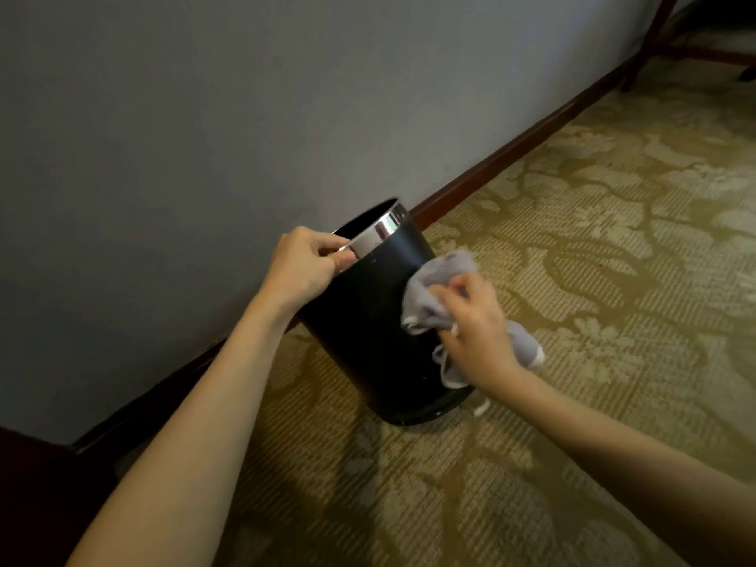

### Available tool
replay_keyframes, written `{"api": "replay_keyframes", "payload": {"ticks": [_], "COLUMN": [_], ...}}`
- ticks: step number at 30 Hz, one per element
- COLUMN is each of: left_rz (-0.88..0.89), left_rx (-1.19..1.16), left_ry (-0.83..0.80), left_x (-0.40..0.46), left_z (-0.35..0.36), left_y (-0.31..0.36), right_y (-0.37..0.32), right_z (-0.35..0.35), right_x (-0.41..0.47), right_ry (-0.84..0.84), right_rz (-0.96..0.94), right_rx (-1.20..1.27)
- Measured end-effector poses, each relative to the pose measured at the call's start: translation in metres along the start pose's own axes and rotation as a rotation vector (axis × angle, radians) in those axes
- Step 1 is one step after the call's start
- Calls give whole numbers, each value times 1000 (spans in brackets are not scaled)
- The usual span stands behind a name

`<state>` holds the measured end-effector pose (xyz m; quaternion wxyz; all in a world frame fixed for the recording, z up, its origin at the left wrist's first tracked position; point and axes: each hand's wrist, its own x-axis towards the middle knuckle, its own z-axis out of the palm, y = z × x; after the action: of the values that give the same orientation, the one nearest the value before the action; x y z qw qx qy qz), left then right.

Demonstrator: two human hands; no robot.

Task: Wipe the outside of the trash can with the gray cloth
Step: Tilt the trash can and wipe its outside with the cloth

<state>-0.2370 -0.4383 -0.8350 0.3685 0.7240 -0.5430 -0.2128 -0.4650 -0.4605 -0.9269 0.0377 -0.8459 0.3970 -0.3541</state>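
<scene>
A black round trash can [368,333] with a shiny metal rim band stands on the carpet close to the wall, tilted a little. My left hand [304,266] grips its rim on the near left side. My right hand [476,331] holds a crumpled gray cloth [439,280] pressed against the can's right outer side. Frayed white threads hang from the cloth down toward the can's base. The far side of the can is hidden.
A gray wall [204,116] with a dark wooden baseboard [511,153] runs diagonally behind the can. Patterned beige carpet [593,239] covers the floor to the right. Dark wooden furniture legs [650,38] stand at the top right, and a dark red edge [28,505] fills the bottom left.
</scene>
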Motion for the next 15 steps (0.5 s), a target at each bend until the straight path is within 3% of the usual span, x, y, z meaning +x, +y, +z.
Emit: {"api": "replay_keyframes", "payload": {"ticks": [2,4,5,6,8,11,13,15], "left_rz": [6,8,11,12,14,3,-7,-17], "left_rx": [-37,-60,-67,-74,-80,-98,-109,-116], "left_ry": [4,-18,-28,-34,-40,-31,-24,-22], "left_x": [2,2,2,1,0,0,0,0], "left_z": [-3,-5,-7,-8,-10,-12,-14,-15], "left_y": [-5,-8,-10,-11,-14,-20,-21,-20], "right_y": [-33,-49,-52,-52,-38,-7,22,51], "right_z": [-3,-7,-6,-3,-5,-13,-11,-4], "right_x": [-4,-9,-12,-16,-21,-9,6,20], "right_ry": [-148,-212,-248,-438,-403,-260,-138,-118], "right_rz": [-348,-386,-444,-579,-445,-344,-70,374], "right_rx": [314,692,505,275,-44,46,77,117]}}
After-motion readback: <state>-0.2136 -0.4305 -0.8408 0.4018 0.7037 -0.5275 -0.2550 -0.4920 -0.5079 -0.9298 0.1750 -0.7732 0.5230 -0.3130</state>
